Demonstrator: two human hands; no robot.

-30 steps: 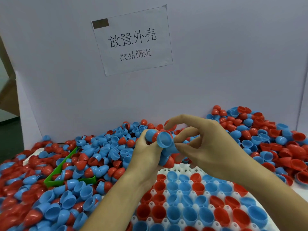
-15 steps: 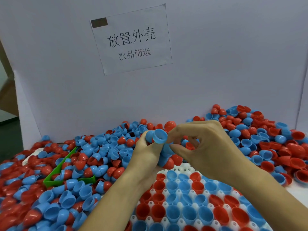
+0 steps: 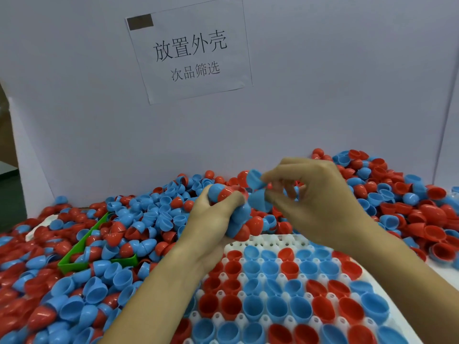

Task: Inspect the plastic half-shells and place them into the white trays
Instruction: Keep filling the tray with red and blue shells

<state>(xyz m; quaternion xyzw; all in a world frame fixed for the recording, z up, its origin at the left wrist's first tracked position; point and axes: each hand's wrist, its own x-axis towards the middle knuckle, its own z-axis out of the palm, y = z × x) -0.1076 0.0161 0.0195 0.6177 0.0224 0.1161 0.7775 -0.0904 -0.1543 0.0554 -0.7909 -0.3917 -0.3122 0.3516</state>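
Note:
My left hand (image 3: 213, 214) grips a nested stack of blue and red half-shells (image 3: 238, 219) above the far edge of the white tray (image 3: 268, 240). My right hand (image 3: 313, 194) pinches a single blue half-shell (image 3: 254, 178) between thumb and forefinger, just off the top of the stack. The tray's cups hold several red and blue shells, open side up.
Loose red and blue shells are heaped on the left (image 3: 74, 294) and at the back right (image 3: 397, 199). A green bin (image 3: 82, 247) lies half buried in the left heap. A white board with a paper sign (image 3: 188, 53) closes off the back.
My right hand has pulled the top blue shell off the stack and lifted it up and to the right. My left hand keeps hold of the stack.

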